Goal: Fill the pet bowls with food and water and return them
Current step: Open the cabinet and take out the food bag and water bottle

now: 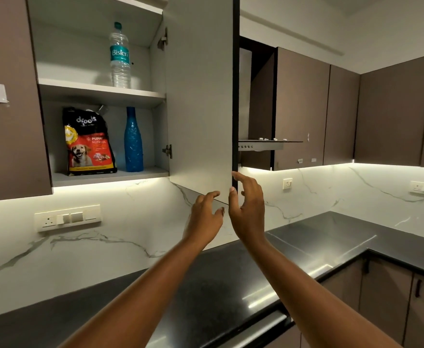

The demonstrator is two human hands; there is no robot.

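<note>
Cabinet door [201, 96] swung wide, both hands at its bottom corner: left hand [207, 217] spread, empty; right hand [247, 209] fingers loosely curled at the edge, gripping nothing. Food bag [89, 143] left of door, btm shelf, w/ blue bottle [133, 140] beside. Bowls not in view.

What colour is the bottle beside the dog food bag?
Blue bottle, seen in the head view.

Two bare forearms — no sleeves — ending in left hand [204, 217] and right hand [247, 212].
</note>
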